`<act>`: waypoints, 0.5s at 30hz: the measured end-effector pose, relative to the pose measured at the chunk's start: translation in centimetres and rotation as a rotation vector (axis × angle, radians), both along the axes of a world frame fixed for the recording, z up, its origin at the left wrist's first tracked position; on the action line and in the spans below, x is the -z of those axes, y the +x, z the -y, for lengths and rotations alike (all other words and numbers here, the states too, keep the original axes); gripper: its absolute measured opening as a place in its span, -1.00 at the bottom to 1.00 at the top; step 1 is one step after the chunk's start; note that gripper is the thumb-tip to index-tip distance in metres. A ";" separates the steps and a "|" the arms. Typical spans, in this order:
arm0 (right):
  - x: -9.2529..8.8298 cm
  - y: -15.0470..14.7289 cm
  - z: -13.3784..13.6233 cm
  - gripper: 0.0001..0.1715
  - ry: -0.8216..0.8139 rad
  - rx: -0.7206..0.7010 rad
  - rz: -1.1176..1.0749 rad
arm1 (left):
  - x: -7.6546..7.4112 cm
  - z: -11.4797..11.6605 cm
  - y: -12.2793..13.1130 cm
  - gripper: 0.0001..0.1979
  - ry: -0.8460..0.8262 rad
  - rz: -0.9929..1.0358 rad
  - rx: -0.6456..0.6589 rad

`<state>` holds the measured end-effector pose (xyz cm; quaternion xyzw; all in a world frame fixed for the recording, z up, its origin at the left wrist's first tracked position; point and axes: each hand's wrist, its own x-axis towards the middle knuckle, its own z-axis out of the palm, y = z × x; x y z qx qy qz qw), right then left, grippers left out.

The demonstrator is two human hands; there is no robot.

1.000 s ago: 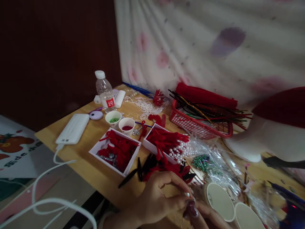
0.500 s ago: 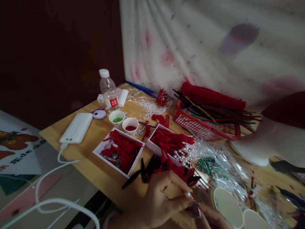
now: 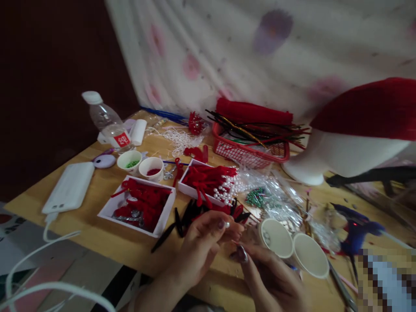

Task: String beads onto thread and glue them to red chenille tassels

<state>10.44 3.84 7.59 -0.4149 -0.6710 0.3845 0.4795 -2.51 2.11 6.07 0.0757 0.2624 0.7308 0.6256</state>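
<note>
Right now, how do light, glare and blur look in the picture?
Head view: dim, the panel at left nearly black. Head view: bright glints on the clear plastic bags. Head view: the left hand and right hand look soft, though the white bead in the left stands out. Head view: lower right corner pixelated.

your left hand (image 3: pixel 199 238), thumb and finger pinched together, your right hand (image 3: pixel 274 271) close beside it, fingers bent, thumb pointing up, your bare left forearm (image 3: pixel 159 284) slanting up, dark shiny nails (image 3: pixel 241 254) on both thumbs
</note>
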 end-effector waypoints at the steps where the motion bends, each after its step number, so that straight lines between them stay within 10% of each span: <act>1: 0.0 0.1 0.0 -0.93 0.018 -0.013 0.013 | 0.0 0.1 0.2 -0.78 -0.010 0.010 0.016; 15: -0.2 3.0 0.1 -0.77 0.393 0.009 0.198 | -0.1 0.5 2.7 -0.81 -0.063 -0.172 0.089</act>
